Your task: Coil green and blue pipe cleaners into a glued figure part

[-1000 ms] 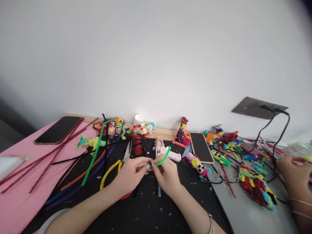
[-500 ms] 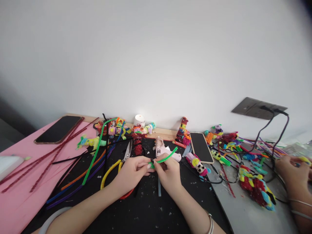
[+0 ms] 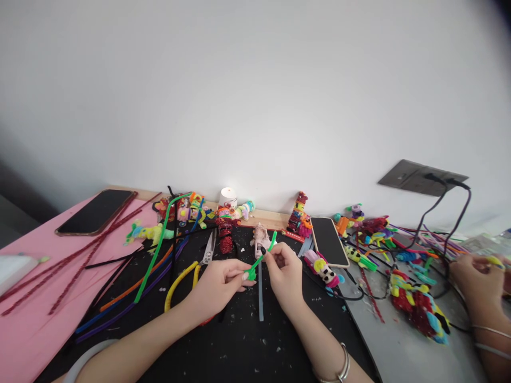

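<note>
Between thumb and fingers, my left hand [image 3: 223, 282] pinches the coiled end of a bright green pipe cleaner [image 3: 257, 261]. My right hand [image 3: 285, 268] grips the same stem further up, and its free tip points up past the fingers. A pink hot glue gun [image 3: 261, 239] lies just behind my hands, partly hidden, with a clear glue stick [image 3: 261, 298] below it. Scissors with yellow handles [image 3: 180, 282] lie beside my left hand, partly under it. A dark red tinsel figure [image 3: 226, 236] is behind them.
Loose pipe cleaners [image 3: 159, 255] and a phone [image 3: 98, 211] lie to the left. Another phone [image 3: 329, 241], a cow-spotted figure [image 3: 325, 268] and several pipe-cleaner figures [image 3: 419, 306] are at right. Black cables [image 3: 465, 213] run from a wall socket. Another person's hand [image 3: 479, 279] works at far right.
My right hand has moved right, away from my left, sliding along the green pipe cleaner. More of the stem shows between the hands, and its tip points more steeply upward.
</note>
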